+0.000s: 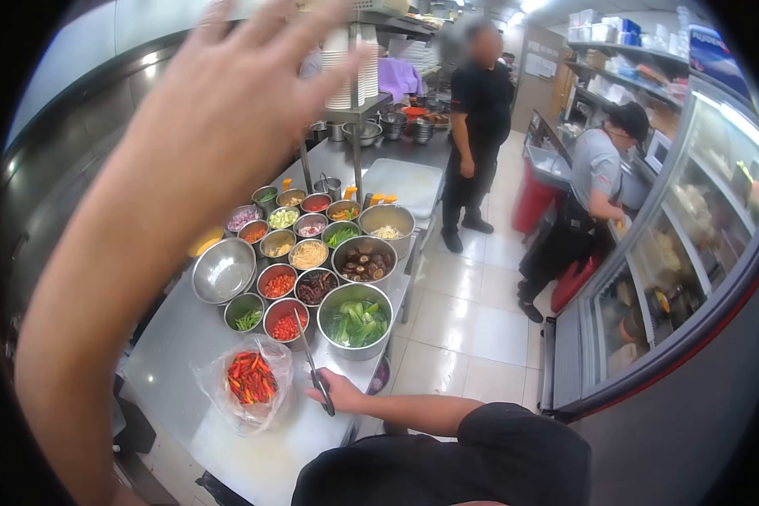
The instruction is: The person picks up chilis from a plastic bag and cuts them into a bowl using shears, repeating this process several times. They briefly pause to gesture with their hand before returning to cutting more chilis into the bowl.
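Observation:
Raised close to the camera at the upper left is my left hand (244, 76), its fingers spread and nothing in it. My right hand (337, 393) is closed round the handles of a pair of scissors (311, 358) near the table's right edge. The blades point away, over a metal pot of cut red chili (287, 327). Left of the scissors lies an open clear plastic bag (274, 356) with whole red chilies (251, 378) in it. A larger pot of leafy greens in water (357, 316) stands just beyond my right hand.
Several metal pots of cut vegetables and an empty metal bowl (224, 271) crowd the steel table (164, 337). Shelf posts rise behind them. One person in black (481, 101) stands in the aisle; another in grey (597, 160) bends near a glass-door fridge (675, 253).

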{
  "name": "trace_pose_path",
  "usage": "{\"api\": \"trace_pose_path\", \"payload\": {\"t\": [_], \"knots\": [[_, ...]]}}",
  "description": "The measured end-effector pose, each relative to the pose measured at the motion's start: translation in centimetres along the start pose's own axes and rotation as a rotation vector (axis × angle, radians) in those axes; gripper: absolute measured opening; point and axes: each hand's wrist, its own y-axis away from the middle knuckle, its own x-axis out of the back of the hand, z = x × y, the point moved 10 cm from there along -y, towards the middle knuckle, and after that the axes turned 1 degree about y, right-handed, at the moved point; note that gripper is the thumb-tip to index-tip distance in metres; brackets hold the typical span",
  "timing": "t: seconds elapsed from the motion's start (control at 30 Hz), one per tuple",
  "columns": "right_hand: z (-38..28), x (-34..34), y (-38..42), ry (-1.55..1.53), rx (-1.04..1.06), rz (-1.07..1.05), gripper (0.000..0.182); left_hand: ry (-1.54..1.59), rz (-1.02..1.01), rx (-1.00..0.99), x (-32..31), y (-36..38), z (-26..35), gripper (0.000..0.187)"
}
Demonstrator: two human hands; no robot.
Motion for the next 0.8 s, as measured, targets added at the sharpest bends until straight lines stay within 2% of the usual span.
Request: {"api": "trace_pose_path", "payload": {"t": [0.03,0.13,0.2,0.4,0.7,0.8], "knots": [[0.1,0.1,0.2,-0.003,-0.011,-0.003,0.049,0.120,0.165,-0.134,1.9,0.2,1.9,0.070],[-0.1,0.2,0.0,-0.007,-0.008,0.009,0.051,0.154,0.226,-0.232,2.8,1.0,4.7,0.071],[0.1,0.0,0.4,-0.001,-0.025,0.006,0.051,0.104,0.054,-0.234,2.0,1.2,5.3,0.072],[0.1,0.0,0.3,-0.019,-0.062,-0.005,0.051,0.194,0.296,-0.272,3.5,1.4,4.2,0.076],[0.6,-0.5,-0.4,0.018,-0.052,-0.084,0.053,0.069,0.425,-0.209,1.2,0.5,2.8,0.085],[0.6,-0.5,-0.7,0.001,-0.011,-0.128,0.054,0.100,0.357,-0.151,-0.3,-0.9,1.4,0.090]]}}
